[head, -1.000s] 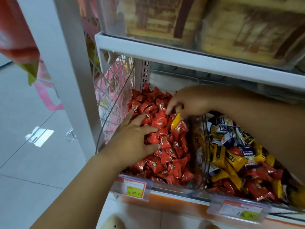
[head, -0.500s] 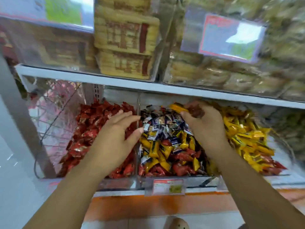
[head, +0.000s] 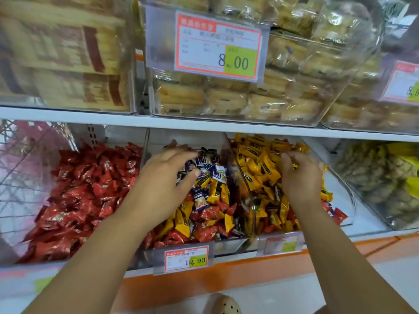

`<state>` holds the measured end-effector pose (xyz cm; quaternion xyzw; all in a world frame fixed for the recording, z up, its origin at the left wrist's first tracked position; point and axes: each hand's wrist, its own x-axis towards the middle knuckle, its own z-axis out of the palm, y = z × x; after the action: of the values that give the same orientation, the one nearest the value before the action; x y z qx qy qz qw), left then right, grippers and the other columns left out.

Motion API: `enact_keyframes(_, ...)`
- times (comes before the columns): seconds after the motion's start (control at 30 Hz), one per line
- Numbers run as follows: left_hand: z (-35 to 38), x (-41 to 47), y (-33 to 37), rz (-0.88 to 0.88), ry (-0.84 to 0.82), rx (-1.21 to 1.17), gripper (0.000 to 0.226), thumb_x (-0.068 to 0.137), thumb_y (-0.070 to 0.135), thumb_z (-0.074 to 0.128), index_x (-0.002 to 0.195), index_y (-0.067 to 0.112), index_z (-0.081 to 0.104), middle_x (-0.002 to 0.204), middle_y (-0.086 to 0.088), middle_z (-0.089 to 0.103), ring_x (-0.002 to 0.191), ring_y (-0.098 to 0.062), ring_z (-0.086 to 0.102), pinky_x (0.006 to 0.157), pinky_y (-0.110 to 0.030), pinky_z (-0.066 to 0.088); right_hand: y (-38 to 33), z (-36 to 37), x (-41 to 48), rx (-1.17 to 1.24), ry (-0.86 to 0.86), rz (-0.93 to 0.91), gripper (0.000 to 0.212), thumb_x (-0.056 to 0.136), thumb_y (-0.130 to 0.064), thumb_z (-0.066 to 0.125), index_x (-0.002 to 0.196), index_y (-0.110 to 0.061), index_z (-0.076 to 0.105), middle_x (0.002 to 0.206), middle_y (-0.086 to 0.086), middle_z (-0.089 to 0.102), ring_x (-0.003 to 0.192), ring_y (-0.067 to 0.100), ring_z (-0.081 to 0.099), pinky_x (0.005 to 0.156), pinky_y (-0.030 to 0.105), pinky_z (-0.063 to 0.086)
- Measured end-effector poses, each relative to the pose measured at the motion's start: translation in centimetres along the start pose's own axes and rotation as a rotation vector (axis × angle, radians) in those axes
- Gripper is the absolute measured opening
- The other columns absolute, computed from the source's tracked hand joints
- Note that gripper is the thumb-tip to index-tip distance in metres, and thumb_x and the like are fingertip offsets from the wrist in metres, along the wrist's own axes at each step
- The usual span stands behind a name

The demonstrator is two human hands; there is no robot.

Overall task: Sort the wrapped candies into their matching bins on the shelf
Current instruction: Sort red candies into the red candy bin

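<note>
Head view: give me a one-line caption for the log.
Left hand hovers over the mixed middle bin while the right hand pinches a yellow candy above the yellow bin.

The person is stretching both bare arms forward. The left forearm [head: 102, 245] is angling in from the lower left and the right forearm [head: 335, 257] from the lower right. The left hand [head: 167, 177] is hovering palm down, fingers straight and spread, thumb out to the side. The right hand [head: 299, 177] is curling its fingers downward. Whether they are pinching anything is unclear from here.
</note>
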<state>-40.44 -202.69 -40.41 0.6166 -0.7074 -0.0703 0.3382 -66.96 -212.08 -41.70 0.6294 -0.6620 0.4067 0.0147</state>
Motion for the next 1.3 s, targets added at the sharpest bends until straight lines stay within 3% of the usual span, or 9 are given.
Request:
enact_keyframes(0.17,-2.2,-1.4,-4.3,-0.128,0.102,0.012,0.038,0.094,0.027,0.054,0.132,0.023,0.054,0.124,0.002,0.054,0.122,-0.019,0.047,0.102,-0.027,0.033,-5.7,-1.0,-3.6,0.113,-0.078,-0.285,0.019,0.096,-0.015,0.053,0.106,-0.016,0.069,0.094,-0.003,0.056,0.102,0.020,0.041,0.081,0.022,0.027)
enact_keyframes(0.37,-5.2,-5.9,-12.1,-0.379,-0.037,0.118,0.056,0.093,0.022,0.056,0.146,0.018,0.036,0.156,-0.008,0.026,0.146,-0.021,0.015,0.115,-0.022,0.009,-16.1,2.2,-6.4,0.176,-0.840,-0.672,0.029,0.099,-0.021,0.047,0.111,-0.039,0.065,0.127,-0.025,0.048,0.121,-0.008,0.036,0.093,0.000,0.024)
enact_keyframes(0.57,-6.5,-8.6,-14.9,-0.412,-0.130,0.101,0.067,0.095,0.030,0.054,0.152,0.021,0.020,0.160,-0.003,0.007,0.147,-0.014,0.005,0.111,-0.015,0.003,-26.8,12.2,-4.1,-0.099,-1.114,-0.818,0.039,0.100,-0.022,0.044,0.137,-0.033,0.047,0.148,-0.001,0.039,0.127,0.019,0.046,0.102,0.024,0.037)
enact_keyframes(0.77,-5.8,-8.9,-15.3,-0.487,-0.059,0.033,0.082,0.092,0.033,0.057,0.153,0.020,0.003,0.160,0.001,-0.002,0.147,-0.014,0.004,0.118,-0.026,0.009,-31.1,20.9,-6.7,-0.181,-1.264,-0.788,0.075,0.091,-0.061,0.044,0.152,-0.033,0.011,0.160,0.001,0.014,0.145,0.023,0.018,0.114,0.033,0.017)
enact_keyframes(0.93,-5.3,-8.9,-15.5,-0.513,-0.012,-0.087,0.111,0.077,0.045,0.073,0.152,0.025,-0.007,0.160,0.009,-0.006,0.146,-0.012,0.005,0.117,-0.024,0.011,-30.2,18.5,-7.9,-0.529,-1.455,-0.927,0.074,0.090,-0.067,0.037,0.150,-0.041,0.003,0.161,-0.001,-0.007,0.147,0.024,0.003,0.118,0.044,0.008)
enact_keyframes(1.07,-5.7,-9.0,-15.0,-0.532,-0.213,0.042,0.112,0.074,0.063,0.065,0.152,0.031,-0.009,0.158,0.012,-0.018,0.145,-0.011,-0.011,0.114,-0.027,0.004,-29.7,12.5,-6.4,-0.625,-1.691,-0.978,0.071,0.089,-0.067,0.038,0.150,-0.043,0.012,0.160,-0.013,0.000,0.146,0.011,0.004,0.115,0.032,0.004)
enact_keyframes(1.13,-5.8,-9.0,-15.0,-0.501,-0.280,0.138,0.102,0.076,0.069,0.058,0.152,0.032,0.001,0.160,0.010,-0.006,0.146,-0.016,-0.006,0.117,-0.032,0.006,-30.9,11.0,-5.1,-0.572,-1.722,-0.955,0.054,0.092,-0.057,0.043,0.144,-0.044,0.033,0.155,-0.016,0.023,0.142,0.008,0.021,0.104,0.023,0.014)
enact_keyframes(1.2,-5.9,-8.9,-14.9,-0.470,-0.312,0.184,0.094,0.077,0.072,0.052,0.151,0.032,0.011,0.160,0.008,0.005,0.146,-0.020,0.000,0.118,-0.035,0.009,-32.2,11.9,-4.0,-0.396,-1.571,-0.933,0.039,0.097,-0.043,0.045,0.135,-0.035,0.050,0.143,-0.012,0.045,0.126,0.005,0.042,0.096,0.020,0.022)
enact_keyframes(1.3,-6.0,-9.0,-14.9,-0.443,-0.356,0.228,0.091,0.078,0.074,0.048,0.151,0.030,0.018,0.158,0.007,0.014,0.146,-0.020,0.003,0.119,-0.034,0.010,-33.0,17.0,-4.9,-0.257,-1.274,-0.859,0.040,0.102,-0.031,0.041,0.140,-0.019,0.047,0.143,0.004,0.047,0.121,0.016,0.048,0.091,0.024,0.033)
